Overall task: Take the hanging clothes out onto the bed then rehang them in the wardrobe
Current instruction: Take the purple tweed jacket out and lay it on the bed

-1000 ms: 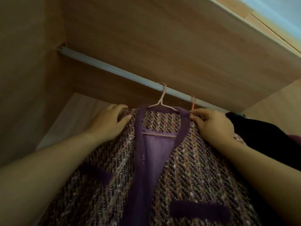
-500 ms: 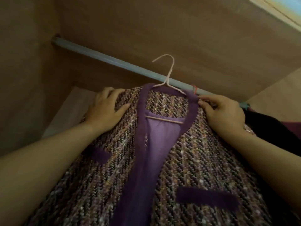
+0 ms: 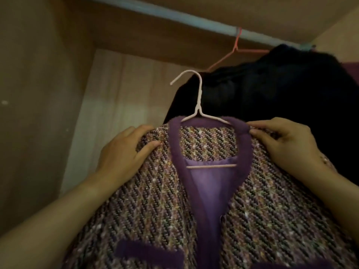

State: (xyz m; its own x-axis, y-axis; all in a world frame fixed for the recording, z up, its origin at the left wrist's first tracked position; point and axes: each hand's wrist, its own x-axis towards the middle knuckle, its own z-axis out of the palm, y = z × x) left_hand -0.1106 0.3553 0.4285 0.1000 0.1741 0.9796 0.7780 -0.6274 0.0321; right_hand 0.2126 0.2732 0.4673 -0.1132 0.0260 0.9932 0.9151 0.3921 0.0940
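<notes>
A purple tweed jacket (image 3: 252, 210) with dark purple trim sits on a pale pink hanger (image 3: 198, 105). The hanger's hook is free in the air, well below the wardrobe rail (image 3: 174, 15). My left hand (image 3: 124, 154) grips the jacket's left shoulder, thumb on the front and fingers curled over the top. At the right shoulder, beside the collar, my right hand (image 3: 281, 142) grips the fabric with bent fingers.
A black garment (image 3: 272, 94) hangs on a red hanger (image 3: 236, 47) on the rail, right behind the jacket. The wooden wardrobe side wall (image 3: 38, 94) stands at the left and the back panel (image 3: 120, 94) is behind.
The pink hanger's hook came off the rail, and the jacket has moved down and toward me in both hands. The black garment and red hanger behind are now uncovered.
</notes>
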